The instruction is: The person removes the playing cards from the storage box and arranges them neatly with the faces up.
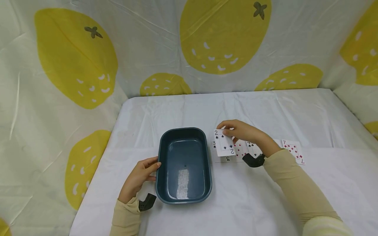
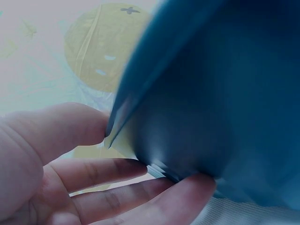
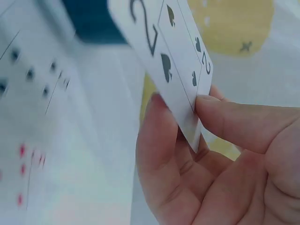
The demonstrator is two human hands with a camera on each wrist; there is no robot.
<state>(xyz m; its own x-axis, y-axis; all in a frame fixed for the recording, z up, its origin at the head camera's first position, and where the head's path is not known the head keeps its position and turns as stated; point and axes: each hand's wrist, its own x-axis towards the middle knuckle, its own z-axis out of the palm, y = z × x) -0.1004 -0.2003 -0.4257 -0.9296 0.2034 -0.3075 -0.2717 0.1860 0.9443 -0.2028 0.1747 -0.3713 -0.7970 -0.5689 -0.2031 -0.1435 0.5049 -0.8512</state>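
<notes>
My right hand (image 1: 240,129) pinches a playing card (image 1: 225,147) marked 2 with black spades, thumb on its face. In the right wrist view, the same card (image 3: 176,56) stands tilted between the thumb and fingers. Below it in the head view lies a card marked 3 (image 1: 217,159), partly covered. My left hand (image 1: 141,177) holds the left side of a dark blue-green plastic tub (image 1: 208,177). In the left wrist view the thumb of the left hand (image 2: 70,164) touches the tub's rim, and fingers rest against its outer wall (image 2: 187,136).
More cards lie in a row to the right: a red diamond card (image 1: 240,152), a spade card (image 1: 254,150) and a seven of diamonds (image 1: 293,151). My right forearm hides part of the row. White cloth (image 1: 236,203) covers the table, and a lemon-print curtain (image 1: 147,42) hangs behind.
</notes>
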